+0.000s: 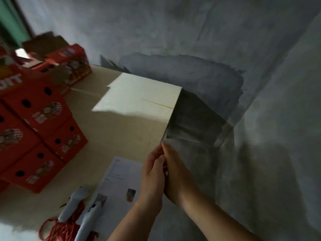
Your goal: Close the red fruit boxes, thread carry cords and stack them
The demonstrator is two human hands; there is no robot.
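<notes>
Left hand point(152, 173) and right hand point(175, 174) meet palm to palm at the worktop point(125, 129) edge, fingers straight and pressed together; whether the grip pinches anything between them cannot be told through the blur. The closed red fruit boxes point(34, 129) stand stacked well to the left of the grip and slightly beyond it, more boxes with raised flaps point(59, 56) farther back. A printed sheet point(119, 178) lies just left of the grip, and red carry cords point(60, 228) lie coiled nearer the person, lower left.

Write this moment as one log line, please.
hands: left hand and right hand together at table edge | boxes: stacked left | cord: untouched
</notes>
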